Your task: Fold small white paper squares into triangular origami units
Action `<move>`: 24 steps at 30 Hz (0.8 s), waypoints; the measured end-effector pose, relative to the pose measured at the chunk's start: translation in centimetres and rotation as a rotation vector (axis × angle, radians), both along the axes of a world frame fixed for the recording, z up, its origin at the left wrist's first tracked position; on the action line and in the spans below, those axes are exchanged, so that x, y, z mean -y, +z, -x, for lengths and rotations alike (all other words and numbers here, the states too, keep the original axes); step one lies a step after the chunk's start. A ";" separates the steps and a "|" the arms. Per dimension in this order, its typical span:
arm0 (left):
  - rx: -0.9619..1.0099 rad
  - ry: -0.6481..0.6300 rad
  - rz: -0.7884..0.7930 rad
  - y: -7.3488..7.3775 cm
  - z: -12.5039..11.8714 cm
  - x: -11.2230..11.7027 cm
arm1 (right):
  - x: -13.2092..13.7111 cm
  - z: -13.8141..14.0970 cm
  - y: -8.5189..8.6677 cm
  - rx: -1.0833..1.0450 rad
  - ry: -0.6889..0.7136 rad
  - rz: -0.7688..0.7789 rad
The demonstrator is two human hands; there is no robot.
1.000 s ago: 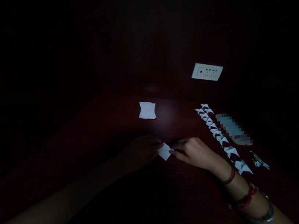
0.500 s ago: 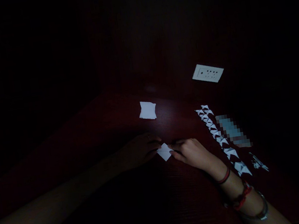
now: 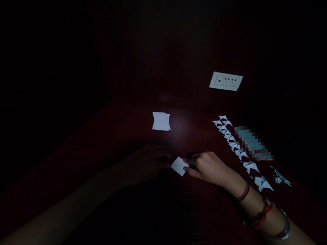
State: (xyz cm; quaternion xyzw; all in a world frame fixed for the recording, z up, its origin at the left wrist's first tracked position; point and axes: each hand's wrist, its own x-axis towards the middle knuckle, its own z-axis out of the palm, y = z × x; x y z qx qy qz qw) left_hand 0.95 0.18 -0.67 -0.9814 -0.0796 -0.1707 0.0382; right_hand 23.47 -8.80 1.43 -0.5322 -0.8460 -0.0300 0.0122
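In very dim light, a small white folded paper square lies on a dark red-brown table. My right hand pinches its right edge with the fingertips pressed together. My left hand lies curled just left of the paper, fingertips at or beside its left corner. A small stack of white paper squares sits farther back on the table.
A row of several folded white paper triangles runs diagonally at the right, with a blurred blue-grey flat object beside it and small paper bits nearer the edge. A white wall socket plate is on the dark back panel.
My left hand has slid slightly left, away from the folded paper. My right hand keeps its pinch on the paper, which has turned a little.
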 end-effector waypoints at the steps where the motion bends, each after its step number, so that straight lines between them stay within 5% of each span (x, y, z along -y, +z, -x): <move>1: 0.007 0.005 -0.008 -0.1 0.1 -0.1 | 0.0 0.0 -0.1 -0.011 0.000 -0.001; 6: 0.100 0.093 -0.032 0.0 0.2 0.3 | -0.1 0.1 -0.3 -0.083 -0.013 0.004; 11: 0.030 -0.043 -0.015 0.0 -0.6 1.8 | -0.3 0.2 -0.5 -0.190 -0.040 0.032; 24: 0.008 0.000 0.164 -0.6 -0.6 1.9 | -1.5 -0.6 -1.6 -0.340 -0.027 -0.006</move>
